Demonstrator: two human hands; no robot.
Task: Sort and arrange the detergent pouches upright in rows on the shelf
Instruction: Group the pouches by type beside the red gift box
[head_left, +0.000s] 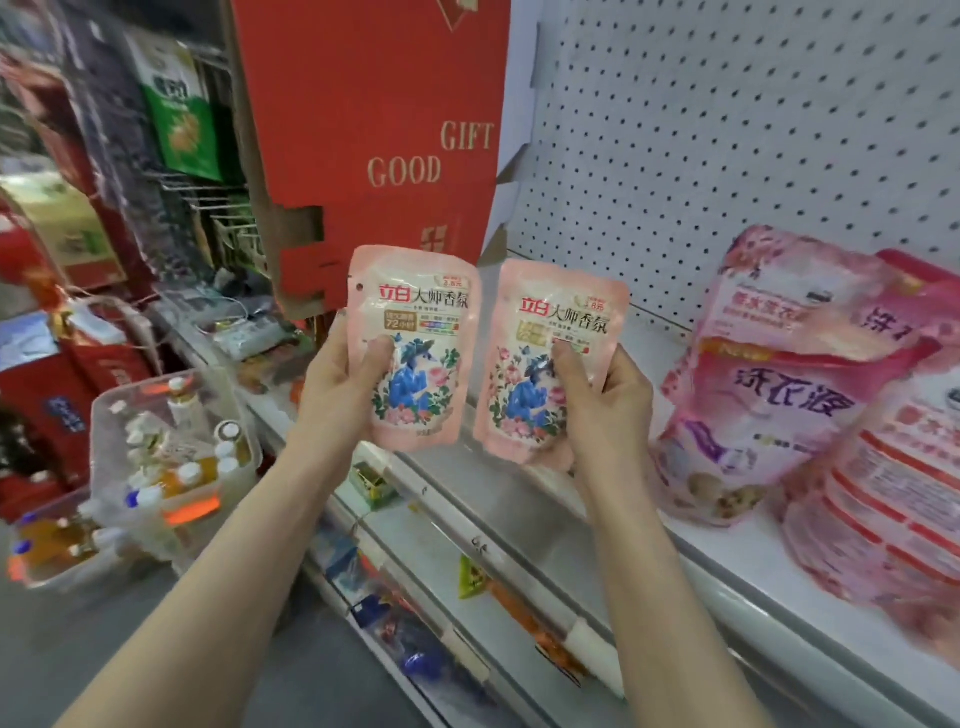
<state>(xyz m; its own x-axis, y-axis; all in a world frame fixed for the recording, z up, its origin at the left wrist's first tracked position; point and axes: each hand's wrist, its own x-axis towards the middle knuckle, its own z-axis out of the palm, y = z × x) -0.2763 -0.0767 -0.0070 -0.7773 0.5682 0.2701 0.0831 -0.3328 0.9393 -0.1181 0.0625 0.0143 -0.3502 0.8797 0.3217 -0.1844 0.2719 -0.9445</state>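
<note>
I hold two small pink detergent pouches upright side by side in front of the shelf. My left hand (340, 387) grips the left pouch (415, 312) at its left edge, thumb on its front. My right hand (605, 400) grips the right pouch (550, 322) at its right edge, thumb on the printed figure. Both show a blue figure among flowers. The white shelf (644, 343) lies behind and below them. Larger pink detergent pouches (779, 384) lean on the shelf at the right.
A red "GOOD GIFT" cardboard box (374, 130) stands at the shelf's left end, against the white pegboard back (727, 130). Clear bins of small bottles (171, 457) sit on the floor at the left. Lower shelves (467, 597) hold mixed goods.
</note>
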